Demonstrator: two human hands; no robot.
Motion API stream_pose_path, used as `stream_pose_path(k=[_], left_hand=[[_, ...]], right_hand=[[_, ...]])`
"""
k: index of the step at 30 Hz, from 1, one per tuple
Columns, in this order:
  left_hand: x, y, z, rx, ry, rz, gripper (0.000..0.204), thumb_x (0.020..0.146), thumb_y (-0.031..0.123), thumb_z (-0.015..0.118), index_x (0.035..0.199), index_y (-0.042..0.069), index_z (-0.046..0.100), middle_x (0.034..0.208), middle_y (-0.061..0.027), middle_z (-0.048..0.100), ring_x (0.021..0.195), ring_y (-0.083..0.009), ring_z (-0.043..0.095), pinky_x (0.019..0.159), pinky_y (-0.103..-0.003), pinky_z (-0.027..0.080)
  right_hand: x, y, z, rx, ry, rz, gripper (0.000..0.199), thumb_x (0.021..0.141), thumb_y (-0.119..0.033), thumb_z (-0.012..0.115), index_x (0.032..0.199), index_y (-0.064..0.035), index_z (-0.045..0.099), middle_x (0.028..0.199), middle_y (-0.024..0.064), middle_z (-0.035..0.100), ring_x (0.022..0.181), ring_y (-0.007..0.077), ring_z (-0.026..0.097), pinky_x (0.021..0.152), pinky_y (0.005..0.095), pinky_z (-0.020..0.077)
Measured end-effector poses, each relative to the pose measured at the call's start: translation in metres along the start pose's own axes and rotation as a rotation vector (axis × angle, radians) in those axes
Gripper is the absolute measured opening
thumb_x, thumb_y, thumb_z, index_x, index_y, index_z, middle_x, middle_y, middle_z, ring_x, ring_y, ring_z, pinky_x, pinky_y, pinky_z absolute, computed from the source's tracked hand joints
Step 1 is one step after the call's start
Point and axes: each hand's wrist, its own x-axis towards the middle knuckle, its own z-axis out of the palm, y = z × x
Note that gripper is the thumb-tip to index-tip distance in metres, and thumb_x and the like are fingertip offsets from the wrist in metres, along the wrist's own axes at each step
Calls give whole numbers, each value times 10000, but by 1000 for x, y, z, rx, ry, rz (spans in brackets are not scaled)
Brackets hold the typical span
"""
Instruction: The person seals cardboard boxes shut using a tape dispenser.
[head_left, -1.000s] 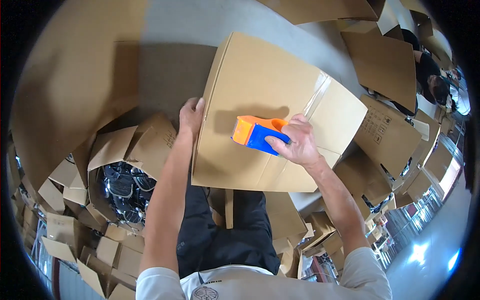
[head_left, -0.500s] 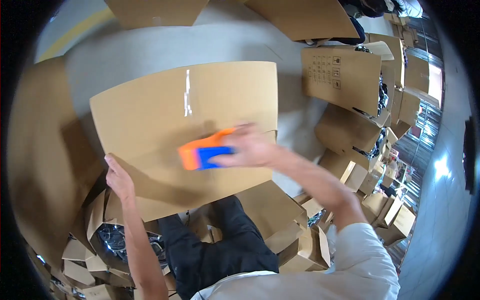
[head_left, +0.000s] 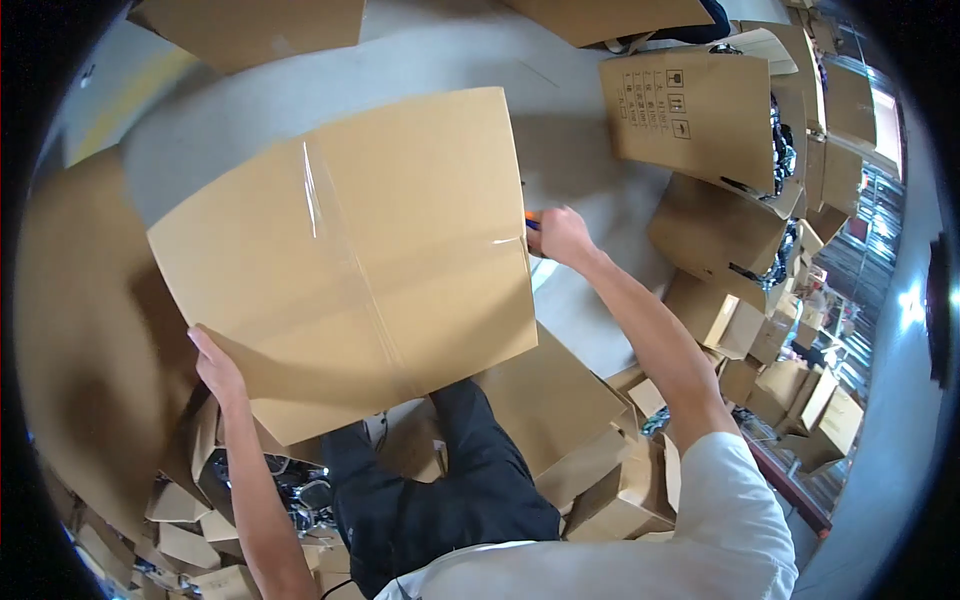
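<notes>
**Big cardboard box propped up on the floor, tape gun at its right edge**

A large flat-sided cardboard box [head_left: 350, 260] is held tilted over the grey concrete floor [head_left: 580, 170], broad face up toward the camera. A strip of clear tape [head_left: 312, 195] is seen running down from its top edge, plus another shiny bit near the right edge.

The left hand [head_left: 215, 365] is pressed against the box's lower left corner — fingers spread flat along the edge, not curled round anything. The right hand [head_left: 562, 235] is closed around a tape dispenser [head_left: 531, 221] just past the box's right edge; only a sliver of orange and blue is showing, the rest is hidden behind hand and cardboard.

Dark trousers [head_left: 450, 490] are visible below the box. More cardboard boxes [head_left: 700, 110] are stacked along the right side of the floor — some with dark items poking out — and folded cartons [head_left: 590, 480] are piled near the legs.
</notes>
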Motion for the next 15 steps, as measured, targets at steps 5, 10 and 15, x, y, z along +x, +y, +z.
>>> stream_pose_path(k=[5,10,15], left_hand=[[-69,67,8,211,138,496,576,1016,434,478,1292,-65,559,1303,-219,587,1240,-301,536,1085,-414,380],[-189,181,98,-496,-1045,-88,476,1007,409,525,1194,-14,638,1175,-110,662,1118,-217,602,1038,-388,433],[-184,226,108,-613,-1409,-501,292,940,241,674,1114,6,663,1040,-59,692,935,-142,654,880,-307,524]], right_hand=[[-91,12,-55,666,328,391,422,929,-307,592,677,32,592,557,51,510,513,128,501,492,345,404],[-165,-58,-63,1149,366,-41,388,977,-192,549,661,17,467,616,55,434,614,137,436,594,340,391],[-162,-77,-45,1389,444,-217,420,965,-211,581,621,1,468,590,65,437,586,209,456,685,396,415]])
